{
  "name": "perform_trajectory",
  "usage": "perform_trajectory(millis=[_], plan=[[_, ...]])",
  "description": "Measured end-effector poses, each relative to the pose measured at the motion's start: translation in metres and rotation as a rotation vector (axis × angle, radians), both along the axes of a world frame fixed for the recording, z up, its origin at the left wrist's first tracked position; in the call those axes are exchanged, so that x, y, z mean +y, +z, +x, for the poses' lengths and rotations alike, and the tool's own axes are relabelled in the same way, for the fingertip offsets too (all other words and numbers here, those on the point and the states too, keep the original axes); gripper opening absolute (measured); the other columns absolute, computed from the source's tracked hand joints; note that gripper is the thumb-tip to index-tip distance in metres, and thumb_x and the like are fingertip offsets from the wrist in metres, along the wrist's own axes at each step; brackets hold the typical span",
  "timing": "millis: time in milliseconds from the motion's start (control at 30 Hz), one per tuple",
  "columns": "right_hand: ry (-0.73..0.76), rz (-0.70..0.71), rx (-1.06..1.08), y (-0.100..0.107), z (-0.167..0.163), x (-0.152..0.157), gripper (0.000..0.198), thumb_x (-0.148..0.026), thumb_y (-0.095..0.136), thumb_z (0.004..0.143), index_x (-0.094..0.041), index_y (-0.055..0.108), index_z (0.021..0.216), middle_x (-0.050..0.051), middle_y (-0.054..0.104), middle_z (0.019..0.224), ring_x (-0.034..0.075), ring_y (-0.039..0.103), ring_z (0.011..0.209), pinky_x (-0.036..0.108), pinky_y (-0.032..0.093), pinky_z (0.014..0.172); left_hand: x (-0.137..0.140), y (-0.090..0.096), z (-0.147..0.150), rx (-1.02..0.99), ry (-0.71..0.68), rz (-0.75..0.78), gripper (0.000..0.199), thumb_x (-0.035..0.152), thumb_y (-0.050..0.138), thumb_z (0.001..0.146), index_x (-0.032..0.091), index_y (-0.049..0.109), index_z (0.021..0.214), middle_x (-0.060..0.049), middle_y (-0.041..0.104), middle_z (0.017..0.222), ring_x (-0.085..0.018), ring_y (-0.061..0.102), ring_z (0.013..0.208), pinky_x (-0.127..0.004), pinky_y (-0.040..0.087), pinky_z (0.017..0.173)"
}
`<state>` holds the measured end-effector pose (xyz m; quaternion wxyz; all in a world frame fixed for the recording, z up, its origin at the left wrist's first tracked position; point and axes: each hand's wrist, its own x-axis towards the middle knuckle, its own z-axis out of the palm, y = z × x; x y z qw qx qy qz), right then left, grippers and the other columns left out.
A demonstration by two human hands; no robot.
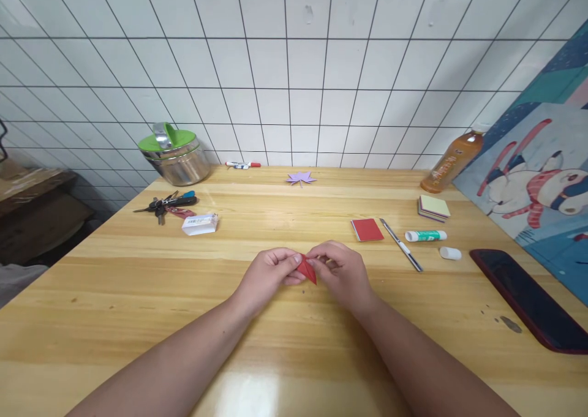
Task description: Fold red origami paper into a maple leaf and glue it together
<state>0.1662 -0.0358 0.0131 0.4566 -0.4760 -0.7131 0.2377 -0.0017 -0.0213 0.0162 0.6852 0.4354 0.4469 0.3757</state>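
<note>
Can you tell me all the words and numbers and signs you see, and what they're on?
None can be read for sure.
Bottle: pale writing down its side, too blurred.
Glue stick: light marks on green, too small.
White box: tiny print, too small.
Marker: dark marks, too small.

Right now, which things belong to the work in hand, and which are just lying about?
Belonging:
- folded red paper, held in both hands
- likely red-topped paper stack, same colour
- possibly yellow-topped stack, glue stick, pen-like tool, purple paper shape

Apparently lying about:
- keys
- green-lidded pot
- red-capped marker
- bottle
- phone
- white box
</note>
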Motion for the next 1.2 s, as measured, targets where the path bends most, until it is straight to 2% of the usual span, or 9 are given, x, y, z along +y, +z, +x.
perform_trajectory(millis=[133, 233, 633, 733, 833, 933, 1033, 1200], plan=[[0.073, 0.079, -0.063, -0.001, 0.004, 0.002, 0.022, -0.013, 0.052, 0.081, -0.026, 0.069, 0.088, 0.002, 0.068, 0.082, 0.014, 0.062, 0.076, 0.026, 0.049, 0.069, 0.001, 0.000, -0.002, -0.080, -0.013, -0.069, 0.026, 0.036, 0.076, 0.066, 0.012, 0.069, 0.076, -0.005, 0.072, 0.070, -0.011, 0.064, 0.060, -0.020, 0.050, 0.059], [0.084, 0.109, -0.055, -0.003, 0.005, 0.003, 0.023, -0.013, 0.053, 0.082, -0.027, 0.070, 0.088, 0.002, 0.068, 0.084, 0.014, 0.062, 0.077, 0.025, 0.050, 0.069, 0.001, -0.001, -0.004, -0.134, -0.027, -0.103, 0.024, 0.034, 0.076, 0.067, 0.013, 0.070, 0.077, -0.006, 0.073, 0.073, -0.012, 0.065, 0.063, -0.020, 0.051, 0.061], [0.108, 0.095, -0.108, -0.003, 0.006, 0.002, 0.024, -0.016, 0.051, 0.084, -0.027, 0.071, 0.087, 0.002, 0.068, 0.087, 0.012, 0.063, 0.077, 0.024, 0.050, 0.070, 0.004, 0.000, -0.004, -0.060, -0.045, -0.089, 0.026, 0.036, 0.075, 0.067, 0.013, 0.067, 0.077, -0.005, 0.072, 0.070, -0.012, 0.065, 0.062, -0.020, 0.050, 0.061], [0.122, -0.016, -0.047, 0.001, 0.004, -0.001, 0.021, -0.016, 0.052, 0.082, -0.026, 0.070, 0.090, 0.003, 0.068, 0.088, 0.014, 0.063, 0.080, 0.025, 0.050, 0.069, 0.005, 0.000, -0.003, 0.049, -0.017, 0.037, 0.028, 0.039, 0.073, 0.068, 0.013, 0.068, 0.075, -0.003, 0.069, 0.067, -0.012, 0.062, 0.060, -0.022, 0.049, 0.061], [0.096, -0.238, 0.146, 0.004, -0.001, -0.002, 0.019, -0.022, 0.054, 0.080, -0.022, 0.065, 0.096, 0.004, 0.067, 0.088, 0.014, 0.063, 0.075, 0.023, 0.050, 0.060, 0.005, 0.000, -0.002, 0.201, 0.004, 0.236, 0.027, 0.040, 0.068, 0.072, 0.014, 0.069, 0.073, -0.002, 0.067, 0.064, -0.012, 0.059, 0.058, -0.022, 0.047, 0.059], [0.052, -0.394, 0.241, 0.003, -0.005, 0.000, 0.016, -0.028, 0.057, 0.078, -0.019, 0.065, 0.088, 0.003, 0.068, 0.082, 0.014, 0.063, 0.072, 0.023, 0.050, 0.060, 0.003, 0.001, -0.002, 0.310, 0.003, 0.347, 0.025, 0.039, 0.064, 0.075, 0.015, 0.070, 0.073, -0.002, 0.066, 0.065, -0.013, 0.057, 0.059, -0.022, 0.045, 0.058], [0.031, -0.466, 0.268, 0.000, -0.006, 0.004, 0.016, -0.033, 0.061, 0.074, -0.018, 0.065, 0.074, 0.003, 0.068, 0.071, 0.014, 0.062, 0.065, 0.025, 0.049, 0.061, 0.000, 0.001, -0.001, 0.371, -0.011, 0.389, 0.024, 0.037, 0.061, 0.076, 0.016, 0.069, 0.071, -0.002, 0.066, 0.064, -0.013, 0.057, 0.060, -0.022, 0.044, 0.058], [0.012, -0.477, 0.257, -0.001, -0.004, 0.007, 0.018, -0.034, 0.061, 0.073, -0.017, 0.065, 0.070, 0.003, 0.067, 0.068, 0.014, 0.060, 0.062, 0.025, 0.047, 0.060, -0.001, -0.001, -0.001, 0.455, -0.022, 0.452, 0.024, 0.036, 0.058, 0.078, 0.016, 0.069, 0.070, -0.001, 0.065, 0.062, -0.013, 0.056, 0.058, -0.021, 0.042, 0.056]])
